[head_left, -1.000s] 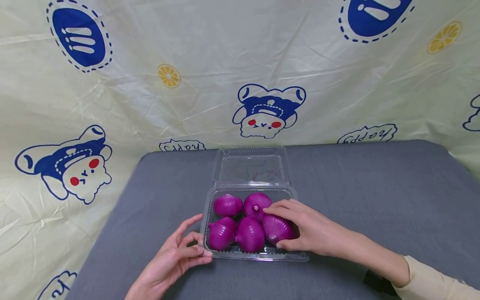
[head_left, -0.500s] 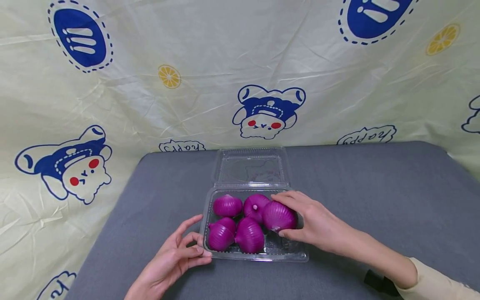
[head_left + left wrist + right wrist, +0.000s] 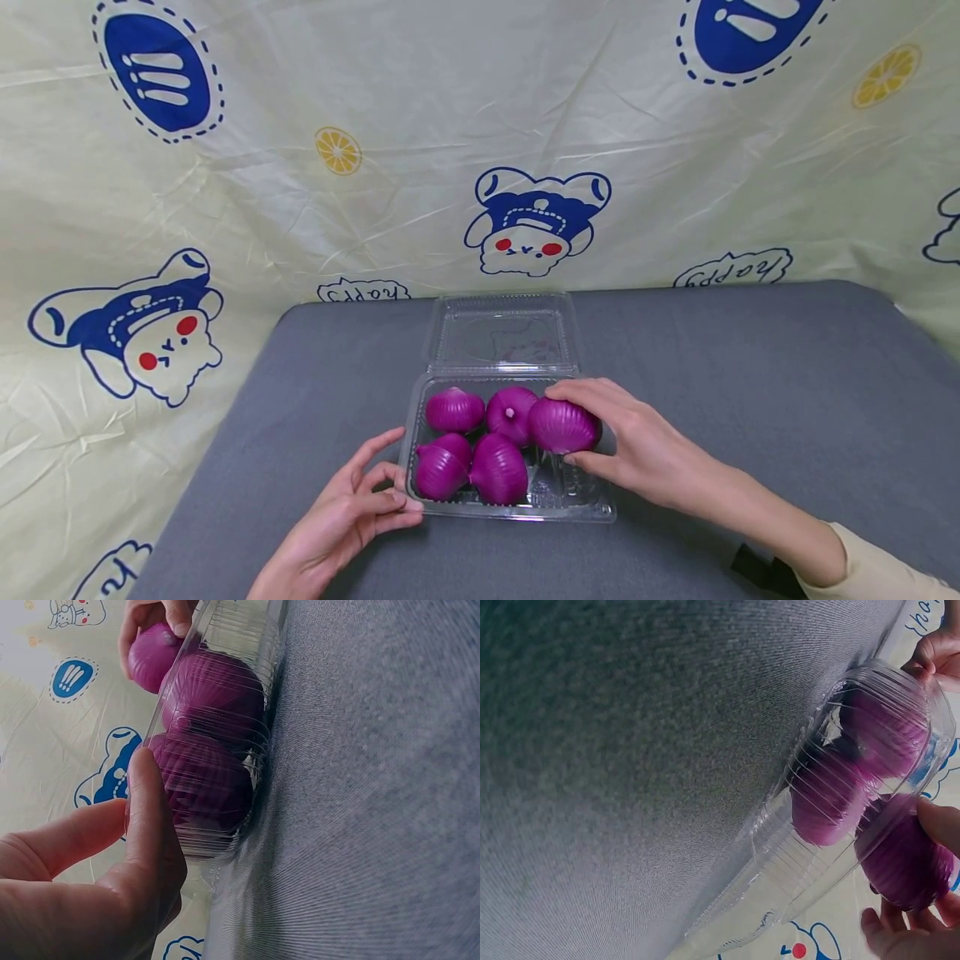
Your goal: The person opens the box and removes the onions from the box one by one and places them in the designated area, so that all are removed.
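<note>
Head view: right of centre, grips a purple onion [image 3: 564,426] with fingers of the right hand [image 3: 637,443], at the right side of a clear box [image 3: 517,514]; lower left of centre, touches its left edge with loose fingers of the left hand [image 3: 341,517]. Left wrist: shows the gripped onion, upper left. Right wrist: grasps it, lower right.

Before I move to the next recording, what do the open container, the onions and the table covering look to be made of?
Container: thin clear plastic, glossy; onions show through its ribbed walls.
Onions: shiny purple, ridged surface; real skin or molded imitation, I can't tell.
Table covering: probably woven cloth, matte gray, given the fine-grained texture up close.
</note>
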A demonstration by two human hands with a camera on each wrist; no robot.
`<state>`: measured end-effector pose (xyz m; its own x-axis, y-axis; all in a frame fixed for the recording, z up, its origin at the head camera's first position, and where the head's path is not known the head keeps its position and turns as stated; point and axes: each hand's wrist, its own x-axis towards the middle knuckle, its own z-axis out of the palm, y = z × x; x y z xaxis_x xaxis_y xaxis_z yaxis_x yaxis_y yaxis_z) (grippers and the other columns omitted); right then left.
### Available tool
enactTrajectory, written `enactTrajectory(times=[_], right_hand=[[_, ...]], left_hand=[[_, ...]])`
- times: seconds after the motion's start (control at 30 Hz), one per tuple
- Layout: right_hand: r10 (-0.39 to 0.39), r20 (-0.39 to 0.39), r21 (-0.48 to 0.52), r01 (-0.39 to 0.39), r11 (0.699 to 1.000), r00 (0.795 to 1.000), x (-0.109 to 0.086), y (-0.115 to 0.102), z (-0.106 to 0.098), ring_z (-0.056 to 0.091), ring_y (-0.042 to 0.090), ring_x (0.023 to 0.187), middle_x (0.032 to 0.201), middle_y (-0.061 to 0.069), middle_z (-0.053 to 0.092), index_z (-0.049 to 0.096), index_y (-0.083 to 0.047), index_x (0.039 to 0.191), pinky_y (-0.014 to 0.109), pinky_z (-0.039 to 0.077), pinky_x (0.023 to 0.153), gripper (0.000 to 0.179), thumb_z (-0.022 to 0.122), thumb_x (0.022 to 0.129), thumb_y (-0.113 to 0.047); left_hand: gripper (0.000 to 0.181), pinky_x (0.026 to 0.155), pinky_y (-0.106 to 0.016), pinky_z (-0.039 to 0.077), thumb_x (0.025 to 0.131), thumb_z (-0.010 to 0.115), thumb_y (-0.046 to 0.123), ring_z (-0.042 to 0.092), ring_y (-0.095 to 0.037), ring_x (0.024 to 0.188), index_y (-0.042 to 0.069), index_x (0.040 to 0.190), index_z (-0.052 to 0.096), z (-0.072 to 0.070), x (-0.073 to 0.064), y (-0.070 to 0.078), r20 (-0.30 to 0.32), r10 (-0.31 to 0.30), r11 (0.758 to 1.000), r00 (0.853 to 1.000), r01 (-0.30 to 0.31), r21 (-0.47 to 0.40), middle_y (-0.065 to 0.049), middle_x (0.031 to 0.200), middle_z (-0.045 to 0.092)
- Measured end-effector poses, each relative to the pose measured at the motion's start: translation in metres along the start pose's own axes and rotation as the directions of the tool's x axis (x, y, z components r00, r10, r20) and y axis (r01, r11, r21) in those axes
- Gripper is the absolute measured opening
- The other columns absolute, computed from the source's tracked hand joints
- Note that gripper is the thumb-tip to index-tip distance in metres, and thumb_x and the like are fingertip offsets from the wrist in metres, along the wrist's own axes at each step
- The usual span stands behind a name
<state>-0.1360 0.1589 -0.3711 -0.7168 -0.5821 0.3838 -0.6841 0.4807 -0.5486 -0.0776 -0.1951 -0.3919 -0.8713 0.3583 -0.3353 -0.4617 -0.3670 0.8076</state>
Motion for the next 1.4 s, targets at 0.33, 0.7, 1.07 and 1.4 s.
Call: enactTrajectory(times=[0.33, 0.7, 1.07, 1.4], right_hand=[[0.064, -0.103, 0.081, -0.056, 0.995, 0.993, -0.003, -0.005, -0.008, 0.059, 0.016, 0.111, 0.134, -0.004, 0.052, 0.051, -0.025, 0.136, 0.030, 0.057, 0.080, 0.080, 0.089, 0.068, -0.002], [0.069, -0.132, 0.157, -0.048, 0.986, 0.989, -0.009, 0.000, -0.011, 0.057, 0.019, 0.112, 0.135, -0.003, 0.049, 0.053, -0.023, 0.136, 0.028, 0.058, 0.076, 0.083, 0.087, 0.066, 0.007], [0.262, -0.155, 0.251, -0.218, 0.943, 0.953, -0.017, 0.019, -0.025, 0.057, 0.021, 0.109, 0.137, -0.002, 0.050, 0.050, -0.025, 0.141, 0.026, 0.057, 0.078, 0.077, 0.083, 0.076, -0.002], [0.284, -0.145, 0.252, -0.242, 0.937, 0.948, -0.029, 0.048, -0.037, 0.058, 0.013, 0.104, 0.133, 0.002, 0.047, 0.047, -0.019, 0.142, 0.023, 0.056, 0.078, 0.075, 0.077, 0.079, 0.007]], left_hand=[[0.079, 0.091, -0.045, 0.053, 0.089, 0.052, -0.014, 0.066, -0.026, 0.088, 0.012, 0.154, 0.016, 0.001, 0.000, 0.001, -0.013, -0.015, 1.000, 1.000, 0.015, -0.003, -0.008, 0.099, 0.050], [0.079, 0.091, -0.045, 0.053, 0.089, 0.052, -0.014, 0.066, -0.026, 0.088, 0.012, 0.154, 0.016, 0.001, 0.000, 0.001, -0.022, -0.021, 1.000, 1.000, 0.022, 0.004, -0.008, 0.099, 0.050], [0.078, 0.092, -0.045, 0.052, 0.090, 0.053, -0.013, 0.066, -0.026, 0.089, 0.013, 0.154, 0.016, 0.001, 0.000, 0.002, -0.018, -0.023, 1.000, 1.000, 0.023, 0.004, -0.008, 0.099, 0.051], [0.077, 0.093, -0.046, 0.052, 0.091, 0.053, -0.012, 0.066, -0.027, 0.090, 0.014, 0.154, 0.017, 0.001, -0.001, 0.002, -0.027, -0.036, 0.999, 0.999, 0.036, 0.005, -0.009, 0.100, 0.050]])
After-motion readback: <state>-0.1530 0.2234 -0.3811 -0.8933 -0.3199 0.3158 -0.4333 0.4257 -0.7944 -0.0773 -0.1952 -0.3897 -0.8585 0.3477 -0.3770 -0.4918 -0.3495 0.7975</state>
